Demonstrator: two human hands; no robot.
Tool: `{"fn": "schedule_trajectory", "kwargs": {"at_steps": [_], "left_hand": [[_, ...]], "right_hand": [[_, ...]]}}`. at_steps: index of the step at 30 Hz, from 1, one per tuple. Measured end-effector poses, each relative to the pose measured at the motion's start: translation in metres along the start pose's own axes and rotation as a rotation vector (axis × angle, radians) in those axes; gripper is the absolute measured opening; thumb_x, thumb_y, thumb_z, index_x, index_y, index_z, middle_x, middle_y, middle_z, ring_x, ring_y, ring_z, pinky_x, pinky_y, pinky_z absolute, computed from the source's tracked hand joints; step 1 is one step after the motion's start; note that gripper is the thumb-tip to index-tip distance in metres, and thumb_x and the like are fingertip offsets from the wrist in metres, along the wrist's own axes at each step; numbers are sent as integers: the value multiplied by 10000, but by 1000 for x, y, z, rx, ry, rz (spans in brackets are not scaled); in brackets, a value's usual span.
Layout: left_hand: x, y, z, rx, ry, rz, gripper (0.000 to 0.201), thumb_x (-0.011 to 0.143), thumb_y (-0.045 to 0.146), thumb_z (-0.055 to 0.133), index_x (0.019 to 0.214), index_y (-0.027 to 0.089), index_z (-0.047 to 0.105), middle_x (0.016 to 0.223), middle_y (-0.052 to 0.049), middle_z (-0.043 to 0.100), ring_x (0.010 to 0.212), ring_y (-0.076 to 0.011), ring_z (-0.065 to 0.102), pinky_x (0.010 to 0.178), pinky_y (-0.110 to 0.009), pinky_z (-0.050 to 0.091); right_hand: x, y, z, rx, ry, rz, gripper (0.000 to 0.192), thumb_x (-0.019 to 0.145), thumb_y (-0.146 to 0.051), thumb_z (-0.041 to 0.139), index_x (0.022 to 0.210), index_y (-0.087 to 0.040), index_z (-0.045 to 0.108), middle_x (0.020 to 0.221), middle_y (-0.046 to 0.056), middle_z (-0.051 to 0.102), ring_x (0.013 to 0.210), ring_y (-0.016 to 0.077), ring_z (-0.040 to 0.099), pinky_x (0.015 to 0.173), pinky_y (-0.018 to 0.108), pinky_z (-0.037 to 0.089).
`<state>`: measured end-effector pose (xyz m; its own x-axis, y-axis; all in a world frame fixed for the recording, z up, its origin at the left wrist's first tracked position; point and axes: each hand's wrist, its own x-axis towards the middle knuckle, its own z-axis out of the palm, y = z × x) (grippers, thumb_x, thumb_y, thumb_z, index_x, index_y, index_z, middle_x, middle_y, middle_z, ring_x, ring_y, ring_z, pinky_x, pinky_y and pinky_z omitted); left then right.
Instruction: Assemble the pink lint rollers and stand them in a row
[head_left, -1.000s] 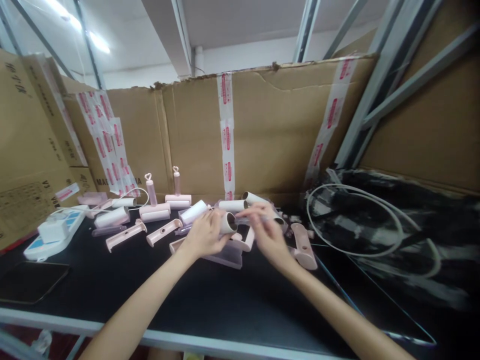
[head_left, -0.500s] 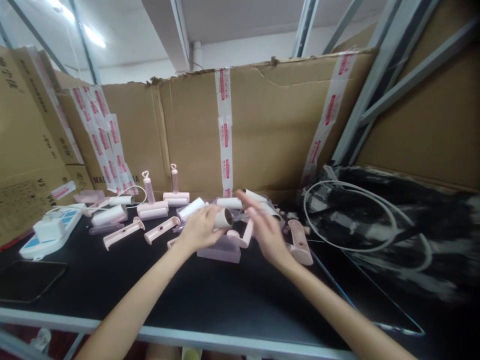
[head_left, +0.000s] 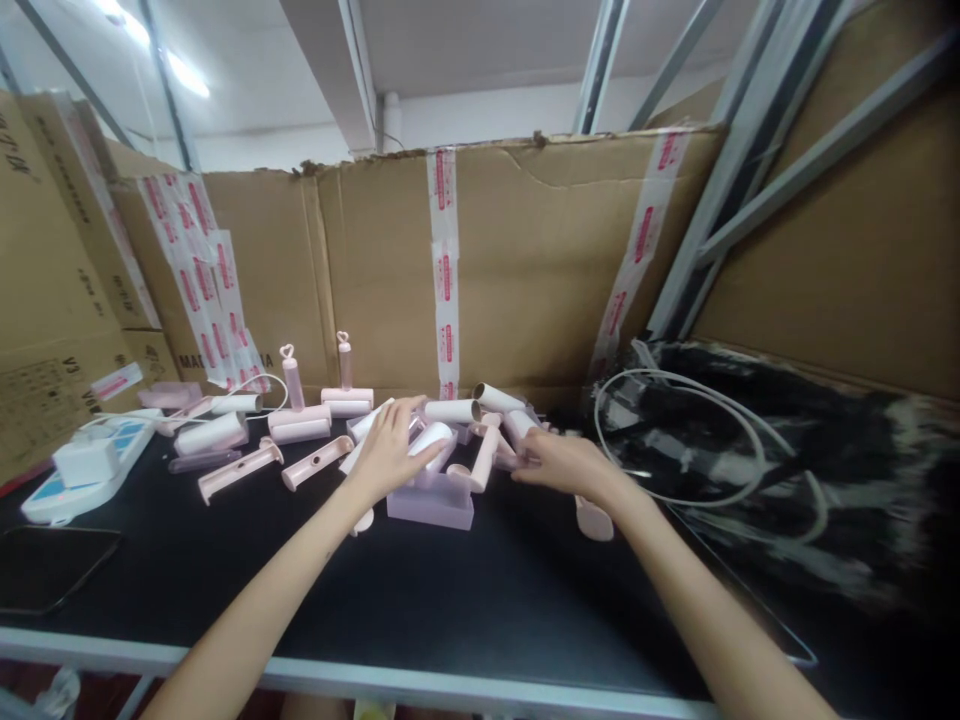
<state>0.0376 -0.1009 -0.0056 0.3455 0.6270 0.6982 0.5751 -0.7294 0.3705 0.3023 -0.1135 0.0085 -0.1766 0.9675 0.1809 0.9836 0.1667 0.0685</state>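
My left hand [head_left: 386, 445] curls over a white roll [head_left: 433, 438], thumb along its near side and fingers behind it. The roll lies just above a translucent purple box [head_left: 431, 508]. My right hand [head_left: 562, 462] is in the heap to the right, fingers bent and closed beside a white tube [head_left: 517, 425]. What its fingertips hold is hidden. Between my hands lies a pale pink holder part [head_left: 486, 455]. Behind them are more white tubes, one lying crosswise [head_left: 450, 410]. Another pink part [head_left: 594, 518] lies partly under my right wrist.
Pink holders with heart-topped handles [head_left: 291, 375] stand at the back left, near loose pink holder parts [head_left: 319, 462]. A power strip [head_left: 97, 470] and a dark phone [head_left: 56, 568] lie far left. A white cable [head_left: 679, 375] coils over black plastic at right. Cardboard [head_left: 540, 260] walls the back.
My left hand has turned the roll and lowered it above the purple box. My right hand has gone from raised, spread fingers down into the heap at right. The view has shifted slightly.
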Motion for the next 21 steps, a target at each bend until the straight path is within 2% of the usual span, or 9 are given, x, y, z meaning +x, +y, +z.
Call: {"fn": "schedule_trajectory", "kwargs": {"at_steps": [5, 8, 10, 11, 13, 15, 16, 18, 21], "left_hand": [[0, 20, -7, -397, -180, -191, 695, 757, 486, 593, 1306, 179, 297, 1200, -162, 535, 1054, -245, 566, 842, -396, 486], [0, 21, -9, -637, -299, -289, 607, 739, 461, 622, 1224, 170, 402, 1044, -143, 627, 891, -239, 640, 708, -348, 522], [0, 19, -10, -789, -354, -354, 489, 735, 441, 627, 1110, 169, 471, 853, -92, 670, 693, -203, 659, 590, -304, 515], [1, 18, -10, -841, -320, -390, 433, 730, 437, 631, 1038, 166, 493, 776, -67, 669, 606, -177, 641, 540, -279, 499], [4, 15, -11, -899, -154, -444, 354, 711, 434, 645, 890, 162, 505, 677, -31, 649, 492, -123, 576, 471, -229, 452], [7, 13, -12, -912, 31, -461, 333, 693, 442, 654, 772, 162, 492, 603, -7, 624, 418, -78, 493, 423, -191, 394], [9, 11, -13, -903, 102, -471, 337, 694, 457, 647, 731, 163, 486, 562, 2, 609, 382, -62, 449, 397, -180, 361], [10, 8, -13, -845, 195, -509, 361, 708, 493, 614, 659, 163, 476, 485, 12, 575, 324, -47, 380, 351, -173, 291], [10, 1, -11, -737, 268, -571, 392, 731, 510, 576, 586, 163, 469, 422, 21, 529, 287, -41, 329, 325, -176, 233]], "right_hand": [[-15, -27, -29, 117, 384, -145, 252, 812, -497, 502, 916, -297, 614, 903, -5, 692, 716, 188, 646, 534, 247, 379], [-23, -54, -29, 54, 485, -355, 216, 830, -432, 523, 961, -294, 625, 955, 24, 686, 758, 194, 636, 551, 250, 396], [-26, -64, -28, 17, 526, -413, 258, 803, -432, 566, 1017, -298, 622, 1049, 47, 656, 778, 203, 630, 554, 256, 406], [-27, -64, -27, 35, 566, -379, 315, 787, -452, 580, 1062, -300, 609, 1098, 58, 632, 773, 203, 629, 545, 256, 409], [-27, -59, -29, 145, 682, -200, 428, 777, -494, 570, 1151, -284, 562, 1146, 79, 596, 756, 199, 628, 534, 261, 419], [-24, -49, -30, 341, 710, -49, 425, 801, -485, 536, 1156, -253, 544, 1042, 75, 628, 750, 198, 628, 566, 275, 442], [-22, -45, -30, 466, 678, -36, 387, 812, -470, 526, 1122, -240, 555, 975, 64, 644, 758, 198, 626, 596, 283, 454], [-16, -41, -28, 736, 544, -116, 295, 819, -455, 524, 988, -221, 588, 859, 42, 656, 752, 186, 619, 629, 285, 464], [-11, -47, -23, 1109, 360, -177, 263, 797, -460, 555, 800, -196, 560, 713, 8, 615, 528, 107, 527, 454, 221, 379]]}}
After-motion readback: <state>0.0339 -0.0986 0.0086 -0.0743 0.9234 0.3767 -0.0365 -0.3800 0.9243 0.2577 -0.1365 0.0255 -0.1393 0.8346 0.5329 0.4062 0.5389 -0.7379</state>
